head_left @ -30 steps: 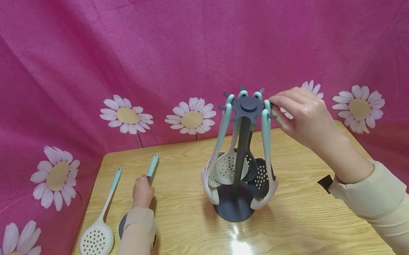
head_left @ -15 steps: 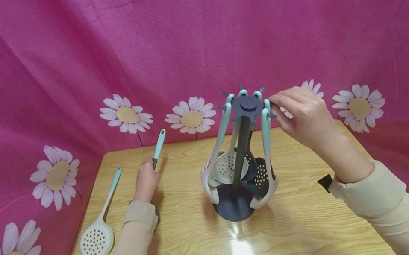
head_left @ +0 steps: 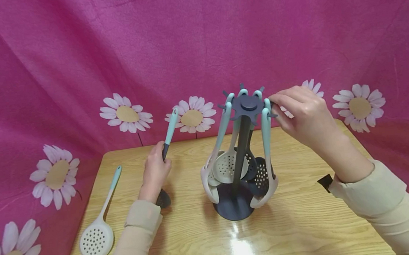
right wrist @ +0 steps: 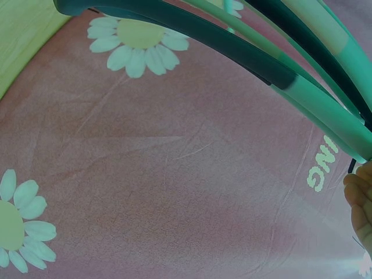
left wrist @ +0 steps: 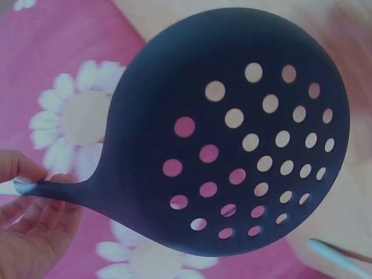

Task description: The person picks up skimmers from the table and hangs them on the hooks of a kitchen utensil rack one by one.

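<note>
In my left hand (head_left: 154, 168) is a dark skimmer (left wrist: 145, 139) with a mint handle end; thumb and fingers grip its dark neck. Its round, holed head fills the left wrist view, while in the head view my hand and wrist partly cover it. My right hand (head_left: 305, 116) pinches a hook at the right side of the dark utensil stand's (head_left: 242, 146) star-shaped top. Several utensils with mint handles hang around that stand, including a white ladle (head_left: 208, 183) on the left and a pale skimmer (head_left: 226, 168) behind the pole.
A white skimmer (head_left: 99, 229) with a mint handle tip lies at the table's left side. The wooden table (head_left: 201, 248) is backed by a pink cloth (head_left: 193, 38) with daisies. A small black patch (head_left: 325, 182) shows near the right sleeve.
My left hand has lifted the dark skimmer and carried it right and away from me, toward the stand. My right hand has stayed at the stand's hook.
</note>
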### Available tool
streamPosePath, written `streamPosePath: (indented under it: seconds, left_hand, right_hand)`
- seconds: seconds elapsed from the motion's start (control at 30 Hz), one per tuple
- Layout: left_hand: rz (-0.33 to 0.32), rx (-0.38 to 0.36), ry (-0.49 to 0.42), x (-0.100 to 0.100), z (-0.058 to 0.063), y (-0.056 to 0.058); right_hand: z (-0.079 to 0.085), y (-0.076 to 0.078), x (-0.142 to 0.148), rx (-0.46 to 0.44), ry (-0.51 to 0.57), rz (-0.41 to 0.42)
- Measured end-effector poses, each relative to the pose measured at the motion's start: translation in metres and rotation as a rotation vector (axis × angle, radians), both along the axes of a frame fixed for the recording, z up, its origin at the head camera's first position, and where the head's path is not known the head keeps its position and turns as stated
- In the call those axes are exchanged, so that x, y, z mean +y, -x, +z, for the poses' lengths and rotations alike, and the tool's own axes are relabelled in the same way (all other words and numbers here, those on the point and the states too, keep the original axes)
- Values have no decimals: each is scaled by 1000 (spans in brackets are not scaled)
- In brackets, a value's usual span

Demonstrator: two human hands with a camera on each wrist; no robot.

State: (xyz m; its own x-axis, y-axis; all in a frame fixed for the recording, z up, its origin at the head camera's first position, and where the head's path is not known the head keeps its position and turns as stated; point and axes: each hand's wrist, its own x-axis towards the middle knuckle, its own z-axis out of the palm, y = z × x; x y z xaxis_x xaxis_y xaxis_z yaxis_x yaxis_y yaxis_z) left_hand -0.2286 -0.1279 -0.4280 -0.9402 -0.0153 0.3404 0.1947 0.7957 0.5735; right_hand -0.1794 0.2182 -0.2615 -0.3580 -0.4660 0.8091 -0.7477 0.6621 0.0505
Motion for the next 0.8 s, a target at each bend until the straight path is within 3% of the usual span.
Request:
streamPosePath:
  seconds: [0.43,0.8]
  left_hand:
    - [-118,282,-37,20,35,-32]
    - [-196,417,-91,31,56,-60]
  right_hand:
    - [-1,0,-1,4,19,6]
    - [-3,2,-1,13,47,21]
